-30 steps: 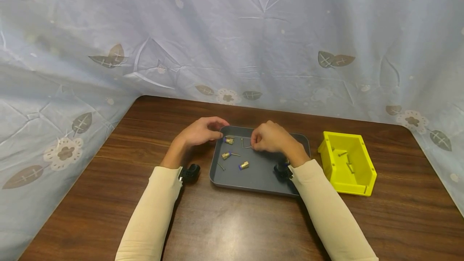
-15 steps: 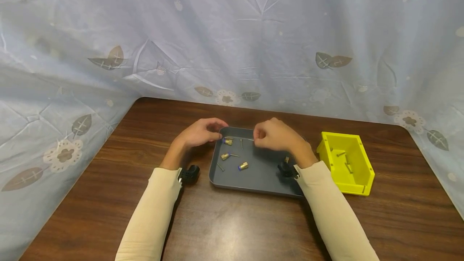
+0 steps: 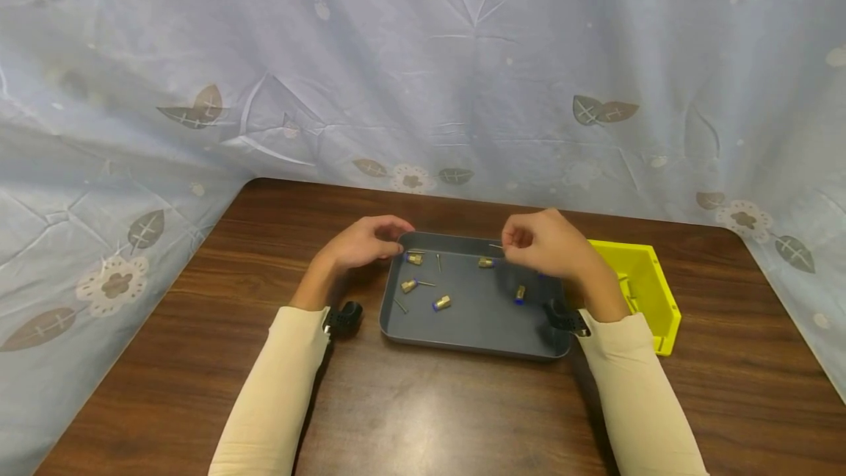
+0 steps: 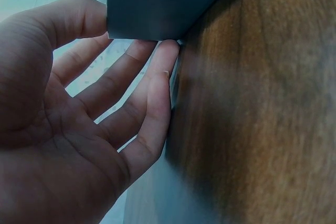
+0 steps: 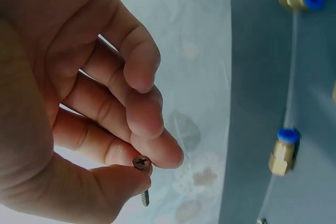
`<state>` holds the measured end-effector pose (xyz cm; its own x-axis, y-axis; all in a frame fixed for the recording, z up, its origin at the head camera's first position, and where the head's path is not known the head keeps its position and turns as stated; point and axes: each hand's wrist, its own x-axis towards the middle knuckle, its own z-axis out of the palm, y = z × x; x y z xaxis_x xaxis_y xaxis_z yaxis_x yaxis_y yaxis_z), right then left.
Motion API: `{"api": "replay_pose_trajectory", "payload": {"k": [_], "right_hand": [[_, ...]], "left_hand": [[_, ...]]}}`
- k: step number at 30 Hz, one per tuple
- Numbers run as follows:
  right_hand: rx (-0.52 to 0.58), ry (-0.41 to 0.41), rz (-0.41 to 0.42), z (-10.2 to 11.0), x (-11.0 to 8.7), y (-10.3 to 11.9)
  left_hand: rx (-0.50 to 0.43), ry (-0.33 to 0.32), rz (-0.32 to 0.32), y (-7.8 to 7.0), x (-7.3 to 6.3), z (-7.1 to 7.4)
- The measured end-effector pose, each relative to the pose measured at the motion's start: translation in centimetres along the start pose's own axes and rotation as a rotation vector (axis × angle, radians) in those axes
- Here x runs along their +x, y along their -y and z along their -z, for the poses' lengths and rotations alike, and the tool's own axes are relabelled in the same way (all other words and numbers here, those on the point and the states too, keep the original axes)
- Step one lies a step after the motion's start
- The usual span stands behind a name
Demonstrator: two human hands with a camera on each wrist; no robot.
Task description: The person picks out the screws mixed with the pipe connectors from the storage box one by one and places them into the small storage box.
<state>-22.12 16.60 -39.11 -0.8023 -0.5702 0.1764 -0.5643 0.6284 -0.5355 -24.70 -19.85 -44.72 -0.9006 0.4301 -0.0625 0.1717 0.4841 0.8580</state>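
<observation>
A small Phillips-head screw (image 5: pixel 142 163) is pinched between the thumb and fingertips of my right hand (image 3: pixel 548 244), above the back right of the grey tray (image 3: pixel 476 325). In the head view its thin shank sticks out to the left of the fingers. My left hand (image 3: pixel 363 241) holds the tray's back left corner, thumb against one side and fingers bent along the other. On the tray lie several brass fittings with blue collars, such as one fitting (image 3: pixel 442 303) near the middle and another fitting (image 5: pixel 283 152) in the right wrist view. Several loose screws (image 3: pixel 439 263) lie among them.
A yellow bin (image 3: pixel 661 285) with screws inside stands right of the tray, partly hidden by my right forearm. The wooden table (image 3: pixel 423 410) extends around both. A patterned curtain (image 3: pixel 423 94) hangs behind the table's back edge.
My right hand has lifted a screw from the tray and moved right toward the yellow bin, uncovering fittings on the tray's right side. The left hand stays at the tray corner.
</observation>
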Motion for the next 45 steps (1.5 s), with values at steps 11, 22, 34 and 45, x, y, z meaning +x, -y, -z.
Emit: {"api": "replay_pose_trajectory", "payload": {"k": [11, 22, 34, 45], "right_hand": [[-0.002, -0.066, -0.029, 2.1, -2.8, -1.2], [-0.021, -0.073, -0.093, 3.9, -5.0, -2.5], [-0.047, -0.117, -0.135, 5.8, -7.4, -4.8], [-0.016, -0.134, -0.210, 7.1, -9.3, -6.7]], "left_hand": [[0.007, -0.004, -0.004, 0.3, 0.0, 0.1], [-0.001, 0.004, 0.006, 0.2, 0.1, 0.0], [-0.007, 0.010, 0.006, 0.3, 0.3, 0.0], [0.001, 0.013, 0.002, 0.3, 0.3, 0.1]]}}
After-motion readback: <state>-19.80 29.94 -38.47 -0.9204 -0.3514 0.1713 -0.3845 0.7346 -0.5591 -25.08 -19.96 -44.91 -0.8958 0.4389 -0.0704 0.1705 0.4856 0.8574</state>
